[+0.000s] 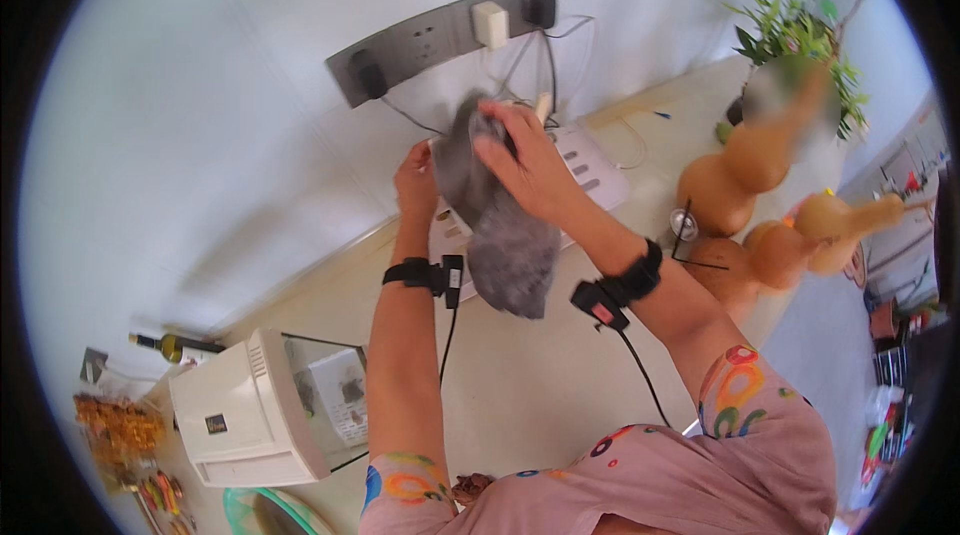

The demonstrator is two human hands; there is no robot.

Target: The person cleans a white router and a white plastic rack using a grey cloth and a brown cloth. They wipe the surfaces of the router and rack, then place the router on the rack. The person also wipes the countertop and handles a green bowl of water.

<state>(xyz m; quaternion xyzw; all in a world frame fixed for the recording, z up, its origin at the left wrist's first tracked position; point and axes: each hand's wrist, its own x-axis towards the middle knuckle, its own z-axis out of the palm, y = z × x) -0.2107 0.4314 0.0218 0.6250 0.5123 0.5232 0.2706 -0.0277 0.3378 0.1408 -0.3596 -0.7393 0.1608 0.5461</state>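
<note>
My right hand [529, 160] grips a fluffy grey cloth [514, 257], whose loose end hangs down over a white slotted plastic box [592, 167]. Just left of it, my left hand [416, 179] has its fingers curled on the edge of a grey-brown flat object [456, 167]. Motion blurs that object, and where it ends and the cloth begins cannot be made out. The box stands against the wall on a pale counter [517, 377]. Both wrists wear black straps with small cabled devices.
Above my hands, a grey socket strip [439, 32] carries plugs and hanging cords. Several dried gourds [716, 194] stand at right, near a leafy plant [795, 32]. At left are a white-topped glass tank [247, 407], a bottle [176, 347] and a green-rimmed container [274, 509].
</note>
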